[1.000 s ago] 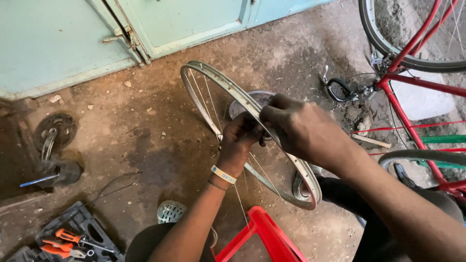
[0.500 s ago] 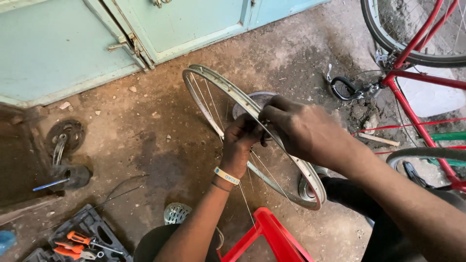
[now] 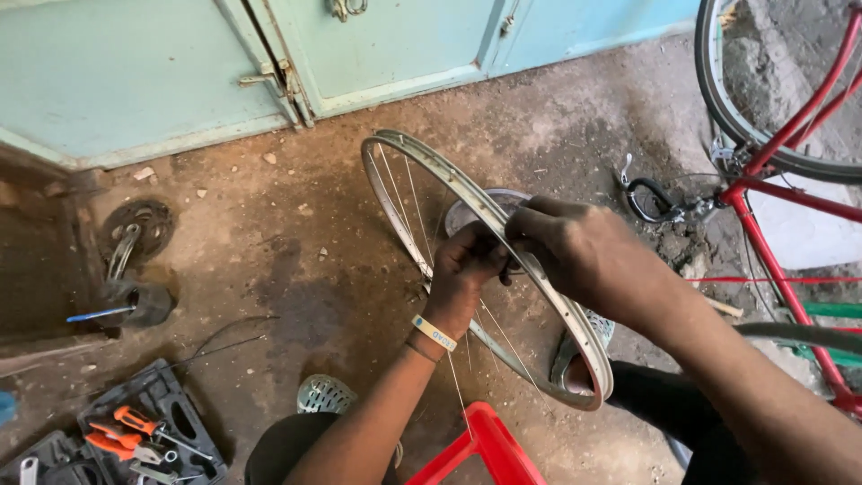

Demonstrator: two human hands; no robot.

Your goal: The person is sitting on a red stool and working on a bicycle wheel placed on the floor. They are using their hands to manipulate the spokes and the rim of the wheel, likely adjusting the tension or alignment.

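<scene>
Over the dirt floor [image 3: 296, 269] I see the bicycle rim [image 3: 467, 193] standing tilted, with both hands meeting at its near edge. My left hand [image 3: 462, 274] is clenched around spokes behind the rim; my right hand [image 3: 584, 251] pinches the rim, fingertips hidden. Left of the rim lies a tool case [image 3: 135, 431], cut off by the frame.

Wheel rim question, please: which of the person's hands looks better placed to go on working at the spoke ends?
Probably the right hand: its fingers pinch at the wheel rim from outside, while the left hand reaches through the spokes, apparently steadying it.
</scene>
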